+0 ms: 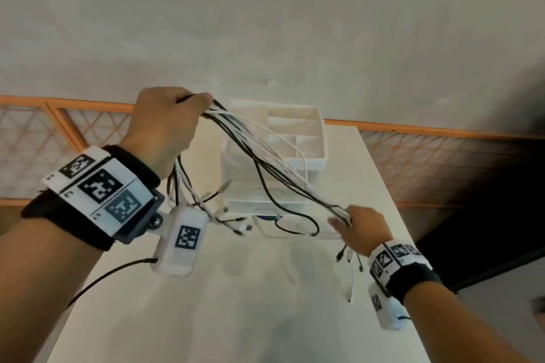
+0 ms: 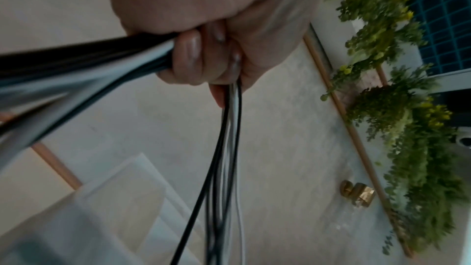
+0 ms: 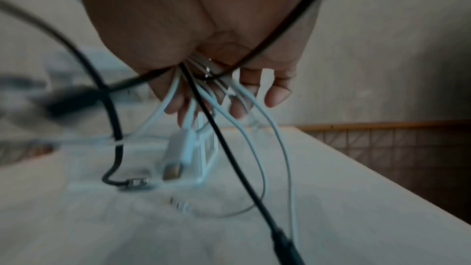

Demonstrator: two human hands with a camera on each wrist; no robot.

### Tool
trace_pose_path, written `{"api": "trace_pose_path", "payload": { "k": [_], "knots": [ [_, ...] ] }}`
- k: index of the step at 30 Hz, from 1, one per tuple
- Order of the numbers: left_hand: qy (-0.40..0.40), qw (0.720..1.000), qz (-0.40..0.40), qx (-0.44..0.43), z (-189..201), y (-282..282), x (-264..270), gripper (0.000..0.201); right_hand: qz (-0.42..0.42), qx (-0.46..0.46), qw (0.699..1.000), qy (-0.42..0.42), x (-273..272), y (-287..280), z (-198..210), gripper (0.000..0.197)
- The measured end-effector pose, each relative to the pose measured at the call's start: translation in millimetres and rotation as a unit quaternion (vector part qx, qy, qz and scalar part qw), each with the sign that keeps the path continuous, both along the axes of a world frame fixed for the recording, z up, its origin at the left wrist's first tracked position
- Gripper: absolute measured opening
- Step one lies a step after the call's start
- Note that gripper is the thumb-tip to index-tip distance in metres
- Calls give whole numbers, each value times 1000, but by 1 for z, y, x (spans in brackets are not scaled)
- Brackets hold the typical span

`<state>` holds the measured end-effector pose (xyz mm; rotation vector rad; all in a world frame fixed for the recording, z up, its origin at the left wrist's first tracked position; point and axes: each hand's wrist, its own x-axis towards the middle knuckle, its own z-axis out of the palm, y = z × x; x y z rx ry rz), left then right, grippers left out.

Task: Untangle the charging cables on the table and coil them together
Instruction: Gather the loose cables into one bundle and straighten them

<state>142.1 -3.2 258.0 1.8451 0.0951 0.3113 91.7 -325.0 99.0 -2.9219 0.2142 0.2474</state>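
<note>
Cables gathered in one black-and-white bundle, strung in air above table. Left hand fisted round upper end; right hand pinching lower end, fingers loose. Mostly untangled, plug ends dangling. Coiling not yet started.

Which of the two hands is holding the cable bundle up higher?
The left hand. It grips the cables in a closed fist, raised; the right hand holds their other end down near the table.
</note>
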Motion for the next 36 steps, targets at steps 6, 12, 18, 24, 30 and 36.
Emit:
{"api": "trace_pose_path", "payload": {
  "k": [6, 12, 18, 24, 30, 36],
  "knots": [
    [-28, 998, -56, -24, 10, -15, -1, 49, -127, -11, 990, 55, -1, -12, -40, 31],
    [-32, 998, -54, -7, 7, -11, 0, 43, -271, 23, 962, 29, 16, -32, -35, 23],
    [-13, 998, -60, 15, -7, -4, 6, 44, -344, 332, 872, -107, 18, -46, -34, 14],
    [40, 996, -46, 61, -33, -10, 6, 41, -313, 642, 683, -149, 19, -16, -4, 15],
    [21, 997, 72, 6, -21, 8, 13, 35, -130, 285, 948, -50, 19, -25, -17, 52],
    [-72, 996, 36, -42, 3, 0, 9, 45, -119, 96, 981, 122, 8, -17, -48, 106]
  ]
}}
